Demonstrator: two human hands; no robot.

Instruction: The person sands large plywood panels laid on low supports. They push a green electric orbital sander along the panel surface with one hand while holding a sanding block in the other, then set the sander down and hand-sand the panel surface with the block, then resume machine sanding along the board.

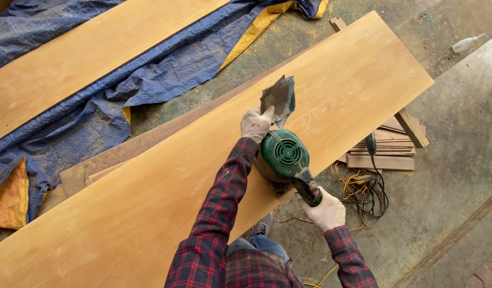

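Observation:
A long light wooden board (166,181) lies diagonally across the view. On its near edge sits a green electric sander (283,156). My right hand (325,211), in a pale glove, grips the sander's dark handle. My left hand (256,123), also gloved, rests at the front of the sander and holds a worn grey sheet of sandpaper (278,98) that sticks up from the board. Both sleeves are red plaid.
A second wooden board (86,53) lies on a blue and yellow tarp (166,69) at the upper left. Stacked wood offcuts (387,149) and tangled black and yellow cables (366,192) sit on the concrete floor to the right. A pale bottle (465,44) lies far right.

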